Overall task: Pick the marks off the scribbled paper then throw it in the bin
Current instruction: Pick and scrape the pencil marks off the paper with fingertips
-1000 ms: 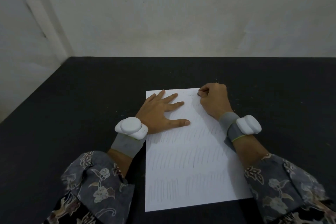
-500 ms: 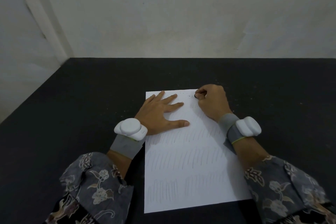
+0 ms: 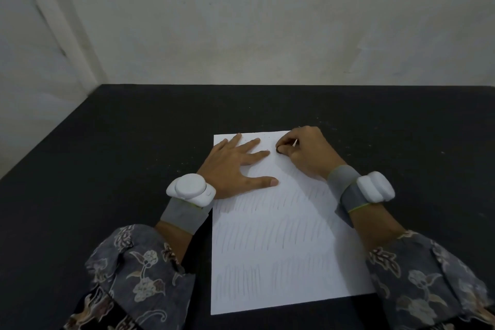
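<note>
Black surface (image 3: 134,169), white paper (image 3: 281,236) laid flat on it.
Its far end is pressed by the left hand (image 3: 230,169), fingers spread; a small dark object (an eraser, perhaps) is pinched against the sheet's top right corner by the right hand (image 3: 305,153), fingers curled.
</note>
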A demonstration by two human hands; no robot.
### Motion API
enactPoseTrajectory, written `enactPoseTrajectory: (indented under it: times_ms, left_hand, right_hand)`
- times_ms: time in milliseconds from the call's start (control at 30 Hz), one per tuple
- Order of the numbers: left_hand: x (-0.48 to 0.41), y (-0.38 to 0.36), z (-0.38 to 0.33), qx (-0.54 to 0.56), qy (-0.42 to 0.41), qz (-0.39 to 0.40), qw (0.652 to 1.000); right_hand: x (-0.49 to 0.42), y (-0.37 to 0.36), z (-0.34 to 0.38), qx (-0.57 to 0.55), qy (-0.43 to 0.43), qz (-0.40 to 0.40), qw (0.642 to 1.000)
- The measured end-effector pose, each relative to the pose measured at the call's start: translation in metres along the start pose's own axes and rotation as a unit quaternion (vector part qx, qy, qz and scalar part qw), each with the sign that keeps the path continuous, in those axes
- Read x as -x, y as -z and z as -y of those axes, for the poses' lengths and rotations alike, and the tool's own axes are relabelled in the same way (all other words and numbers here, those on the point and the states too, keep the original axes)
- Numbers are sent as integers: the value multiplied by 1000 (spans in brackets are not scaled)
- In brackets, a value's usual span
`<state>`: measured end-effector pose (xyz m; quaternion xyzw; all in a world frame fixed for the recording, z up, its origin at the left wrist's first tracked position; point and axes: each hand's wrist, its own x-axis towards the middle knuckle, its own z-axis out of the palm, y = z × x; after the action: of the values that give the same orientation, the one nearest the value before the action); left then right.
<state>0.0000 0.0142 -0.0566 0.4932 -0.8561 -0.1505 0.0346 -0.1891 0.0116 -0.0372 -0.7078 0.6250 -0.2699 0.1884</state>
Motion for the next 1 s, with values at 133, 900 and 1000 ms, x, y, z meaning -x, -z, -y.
enactPoseTrajectory:
  times_ms: [133,900,1000]
  left_hand:
    - [0,-1,1,3,-2,-2,1000]
    - [0,0,1,2,0,-1,1000]
    - [1,0,1,2,-2,-3,1000]
  right_hand:
    - [6,13,4,-18,8,103,994]
    - [0,1,-4,-4,-10,2,1000]
    - [4,8,-1,-16,4,79,997]
